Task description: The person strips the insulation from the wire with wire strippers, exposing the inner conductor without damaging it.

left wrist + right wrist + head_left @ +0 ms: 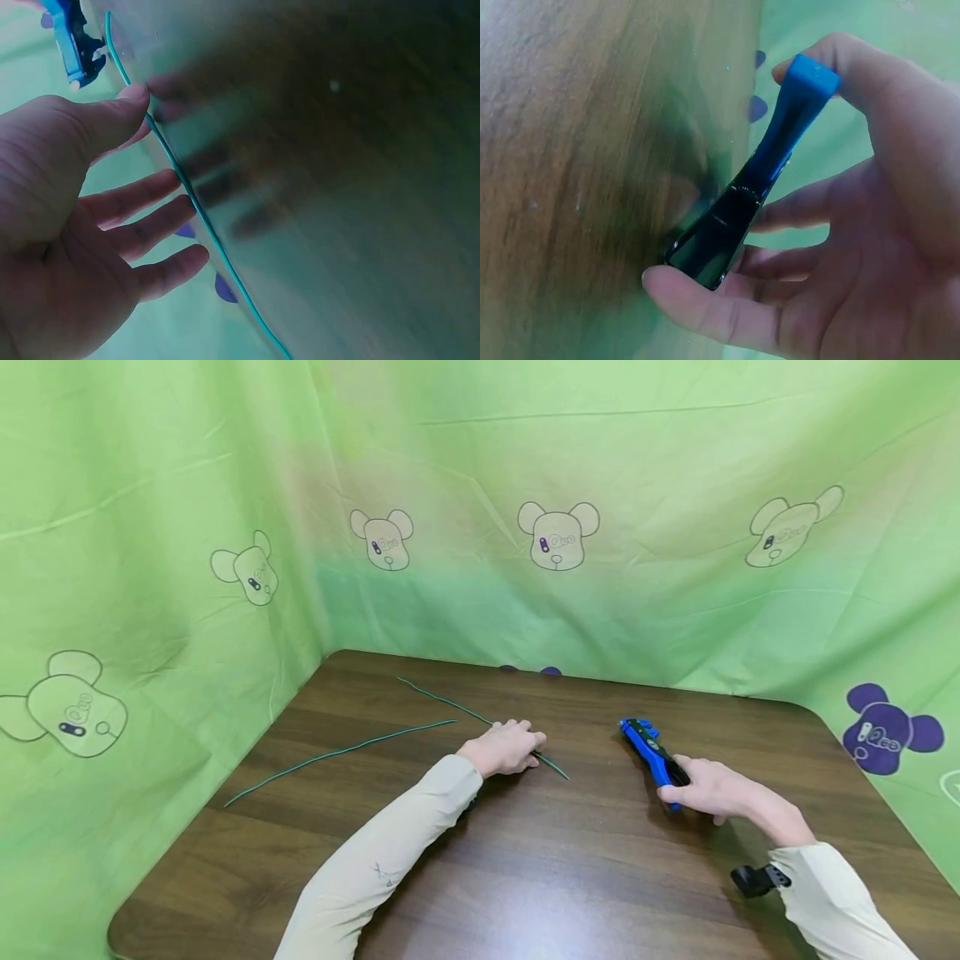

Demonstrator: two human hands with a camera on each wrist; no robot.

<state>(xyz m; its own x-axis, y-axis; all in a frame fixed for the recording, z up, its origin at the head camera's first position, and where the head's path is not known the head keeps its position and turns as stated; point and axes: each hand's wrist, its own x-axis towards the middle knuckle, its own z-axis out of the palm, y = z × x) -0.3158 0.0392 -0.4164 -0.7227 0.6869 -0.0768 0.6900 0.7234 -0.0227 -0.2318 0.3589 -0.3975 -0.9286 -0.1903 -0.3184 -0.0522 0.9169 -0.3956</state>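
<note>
My left hand (505, 748) is low over the table and pinches a thin green wire (444, 699) between thumb and index finger. One end of that wire runs to the far left, the other comes out to the right of the fingers. In the left wrist view the wire (217, 240) passes by the other, loosely spread fingers. My right hand (716, 788) holds a blue and black wire stripper (647, 745) by its handles, its head pointing away. The right wrist view shows thumb and fingers about the handle ends (769, 161). A second green wire (341, 751) lies to the left, untouched.
The brown wooden table (495, 877) has rounded corners. A green curtain (465, 610) with printed bear heads hangs behind it and on the left side. A small black device (757, 880) is strapped to my right wrist.
</note>
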